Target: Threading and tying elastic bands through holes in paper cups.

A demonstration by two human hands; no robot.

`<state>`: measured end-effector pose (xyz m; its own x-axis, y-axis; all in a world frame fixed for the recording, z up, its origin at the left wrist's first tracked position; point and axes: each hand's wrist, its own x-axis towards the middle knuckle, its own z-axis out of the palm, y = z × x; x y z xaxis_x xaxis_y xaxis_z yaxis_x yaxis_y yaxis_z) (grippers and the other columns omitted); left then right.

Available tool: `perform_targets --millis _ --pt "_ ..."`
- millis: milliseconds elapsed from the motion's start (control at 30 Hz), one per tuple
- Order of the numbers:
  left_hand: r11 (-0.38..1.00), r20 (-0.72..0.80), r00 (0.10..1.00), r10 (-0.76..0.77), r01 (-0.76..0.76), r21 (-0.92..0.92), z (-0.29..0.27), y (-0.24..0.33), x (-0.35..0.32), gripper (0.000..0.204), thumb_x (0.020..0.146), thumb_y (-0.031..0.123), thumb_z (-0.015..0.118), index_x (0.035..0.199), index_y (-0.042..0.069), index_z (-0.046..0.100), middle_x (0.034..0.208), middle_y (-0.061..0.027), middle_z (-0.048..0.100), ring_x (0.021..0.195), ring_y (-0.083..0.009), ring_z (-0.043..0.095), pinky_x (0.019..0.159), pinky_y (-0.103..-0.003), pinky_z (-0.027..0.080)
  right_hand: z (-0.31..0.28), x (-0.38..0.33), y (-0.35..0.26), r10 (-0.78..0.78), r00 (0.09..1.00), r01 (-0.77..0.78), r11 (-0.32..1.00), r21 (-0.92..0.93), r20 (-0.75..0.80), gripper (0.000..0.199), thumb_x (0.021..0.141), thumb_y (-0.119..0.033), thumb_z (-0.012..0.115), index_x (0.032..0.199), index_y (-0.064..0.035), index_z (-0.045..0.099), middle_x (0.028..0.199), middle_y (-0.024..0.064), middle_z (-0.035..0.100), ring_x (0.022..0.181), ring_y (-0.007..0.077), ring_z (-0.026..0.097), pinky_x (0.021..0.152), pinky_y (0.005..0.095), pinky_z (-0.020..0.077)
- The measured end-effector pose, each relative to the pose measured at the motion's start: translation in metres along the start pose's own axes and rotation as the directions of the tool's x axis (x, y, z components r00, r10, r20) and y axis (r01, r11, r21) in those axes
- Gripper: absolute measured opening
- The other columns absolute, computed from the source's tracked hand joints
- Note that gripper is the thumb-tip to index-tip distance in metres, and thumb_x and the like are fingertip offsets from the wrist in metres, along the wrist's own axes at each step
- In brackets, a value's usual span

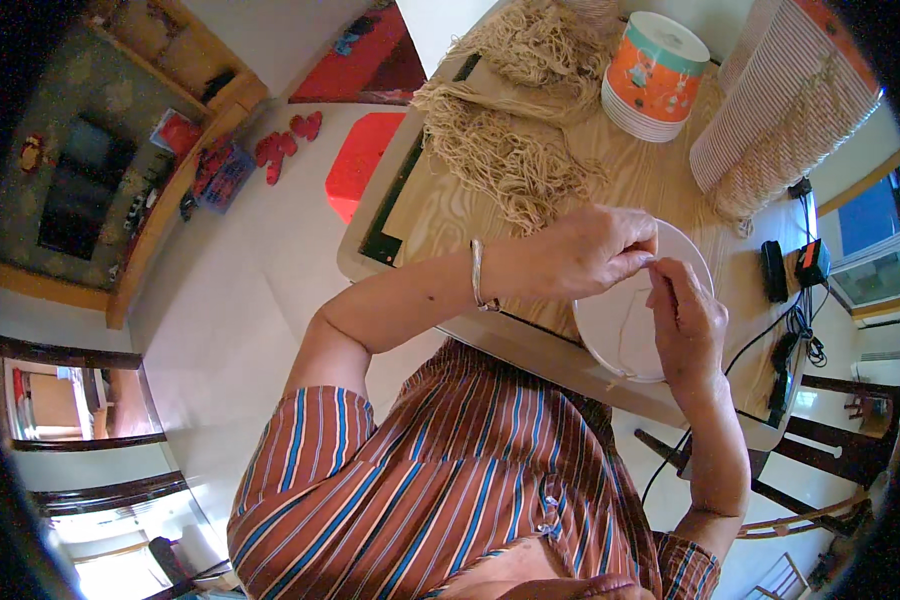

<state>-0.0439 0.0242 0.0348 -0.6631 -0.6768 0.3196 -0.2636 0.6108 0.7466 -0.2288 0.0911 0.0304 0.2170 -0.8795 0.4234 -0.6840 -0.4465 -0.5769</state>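
My left hand (pixel 598 252) and my right hand (pixel 692 318) meet fingertip to fingertip above a white round plate (pixel 595 325). Both are closed in a pinch on what looks like a thin strand of beige yarn; the exact point of grip is hidden by my fingers. A pale length of the strand (pixel 627 325) trails down over the plate, with a small bit at the plate's near rim. Just beyond my left hand lies a loose, tangled heap of beige yarn (pixel 510 160), joined by more yarn (pixel 535 45) farther back.
Behind the plate stands a stack of orange and green paper bowls (pixel 654 78). Tall striped rolls (pixel 770 120) with twisted cord stand at the back right. Black adapters (pixel 812 264) and cables lie along the table's right side. A red stool (pixel 362 165) is left of the table.
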Motion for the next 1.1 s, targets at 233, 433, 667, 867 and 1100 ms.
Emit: perform_targets --millis 233,433,667,867,1100 --pt "0.997 -0.024 0.998 0.062 -0.063 -0.038 0.0 -0.006 0.002 0.013 0.088 0.011 0.06 0.093 0.0 0.059 0.085 -0.0168 0.061 0.08 -0.0307 0.061 0.072 -0.038 0.048 -0.002 0.001 -0.003 0.193 0.98 -0.196 0.954 0.226 0.037 0.004 0.092 -0.005 0.057 0.091 -0.0015 0.059 0.067 0.0108 0.06 0.055 0.0144 0.061 0.052 0.0293 0.0492" --pt "0.998 -0.14 0.99 -0.024 0.033 0.061 -0.009 -0.024 0.014 0.014 0.086 0.013 0.062 0.091 0.001 0.06 0.08 -0.0137 0.06 0.075 -0.0258 0.062 0.067 -0.037 0.049 -0.004 0.003 0.001 0.378 0.92 -0.386 0.821 0.42 0.106 0.008 0.091 -0.003 0.058 0.084 -0.0001 0.059 0.066 0.0025 0.058 0.056 0.0073 0.057 0.052 0.0243 0.0466" --pt "0.993 -0.109 0.988 -0.107 0.112 0.046 -0.004 -0.038 0.015 0.011 0.079 0.01 0.063 0.079 -0.001 0.059 0.075 -0.0186 0.063 0.067 -0.0333 0.061 0.063 -0.042 0.048 -0.008 0.008 0.001 0.466 0.863 -0.503 0.76 0.411 0.195 0.008 0.091 -0.003 0.059 0.084 0.0009 0.059 0.068 0.0038 0.06 0.056 0.0081 0.057 0.053 0.0247 0.0473" --pt "0.922 -0.054 0.921 -0.387 0.387 -0.018 0.001 -0.016 -0.006 0.017 0.084 0.016 0.064 0.086 0.0 0.06 0.074 -0.0105 0.064 0.069 -0.0183 0.063 0.063 -0.036 0.05 -0.007 0.01 0.016 0.44 0.883 -0.466 0.783 0.412 0.164 0.008 0.09 -0.002 0.057 0.082 0.0018 0.058 0.067 0.0049 0.06 0.058 0.0102 0.06 0.054 0.0252 0.0479" --pt "0.714 0.198 0.805 -0.559 0.589 -0.379 0.017 -0.014 -0.032 0.013 0.088 0.013 0.06 0.087 0.0 0.059 0.075 -0.0066 0.064 0.065 -0.015 0.063 0.057 -0.031 0.052 -0.017 0.018 0.002 0.506 0.683 -0.729 0.523 0.443 0.527 0.01 0.093 -0.012 0.055 0.087 -0.0045 0.059 0.069 0.0056 0.062 0.046 0.0069 0.048 0.04 0.0218 0.036"
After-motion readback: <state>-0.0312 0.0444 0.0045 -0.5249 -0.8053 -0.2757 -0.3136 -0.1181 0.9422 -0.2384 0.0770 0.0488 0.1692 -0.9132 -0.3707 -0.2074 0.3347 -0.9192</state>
